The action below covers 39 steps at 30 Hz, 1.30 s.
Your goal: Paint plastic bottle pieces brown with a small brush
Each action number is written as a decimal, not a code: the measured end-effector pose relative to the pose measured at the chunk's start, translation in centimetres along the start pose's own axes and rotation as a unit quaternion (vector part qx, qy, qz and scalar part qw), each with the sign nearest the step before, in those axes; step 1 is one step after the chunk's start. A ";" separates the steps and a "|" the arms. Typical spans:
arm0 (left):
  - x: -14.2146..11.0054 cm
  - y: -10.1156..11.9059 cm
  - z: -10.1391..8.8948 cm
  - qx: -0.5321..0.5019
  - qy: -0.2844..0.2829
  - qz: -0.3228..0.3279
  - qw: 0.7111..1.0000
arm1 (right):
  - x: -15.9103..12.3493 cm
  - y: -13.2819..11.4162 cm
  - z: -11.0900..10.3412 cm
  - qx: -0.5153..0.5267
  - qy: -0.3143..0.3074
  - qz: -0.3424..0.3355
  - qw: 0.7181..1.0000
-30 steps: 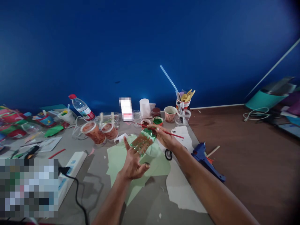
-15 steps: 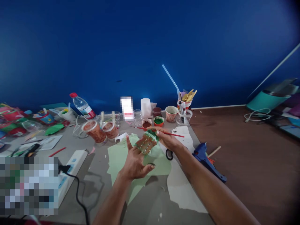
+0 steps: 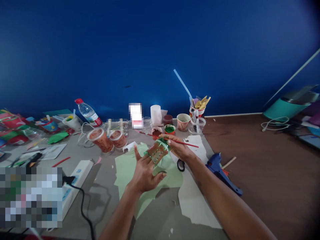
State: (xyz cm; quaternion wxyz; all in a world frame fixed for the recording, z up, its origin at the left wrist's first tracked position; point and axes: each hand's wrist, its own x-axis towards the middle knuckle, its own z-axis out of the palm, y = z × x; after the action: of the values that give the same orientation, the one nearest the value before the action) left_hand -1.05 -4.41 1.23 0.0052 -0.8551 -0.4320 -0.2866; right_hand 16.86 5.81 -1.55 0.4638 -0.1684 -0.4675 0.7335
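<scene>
The middle fingers of my left hand [image 3: 145, 174] are pushed inside a clear plastic cup [image 3: 158, 152] and carry it on its side. Its thumb and an outer finger spread outside. Green paint marks the cup's wall, its rim and the far end. My right hand [image 3: 179, 148] pinches a thin red paintbrush [image 3: 190, 145] close to that far end; fingers hide part of the cup there. The brush tip points left, near a small pot of brown paint [image 3: 157, 132]. Beside that stands an orange pot of green paint [image 3: 170, 129]. Pale green paper [image 3: 127, 166] lies beneath the hands.
A blue glue gun [image 3: 222, 173] and black-handled scissors [image 3: 180, 165] lie right of the paper. Brown-smeared cups [image 3: 101, 141] and a water bottle [image 3: 87, 113] stand at the left back. A power strip [image 3: 75, 186] with a black cable is at the left.
The brush has shifted slightly, its handle end a little lower and further right. Both hands keep nearly the same place, and the cup has turned slightly.
</scene>
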 end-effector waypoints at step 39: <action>0.6 -0.9 -2.4 -0.782 0.150 -0.259 0.547 | 0.4 -0.2 -0.4 0.050 0.020 -0.045 0.998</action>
State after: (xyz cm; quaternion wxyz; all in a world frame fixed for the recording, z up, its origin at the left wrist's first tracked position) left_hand -2.62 -4.01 3.35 -0.6751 -0.3168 -0.2325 -0.6244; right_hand 17.01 6.39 -1.51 0.5134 -0.1387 -0.4281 0.7307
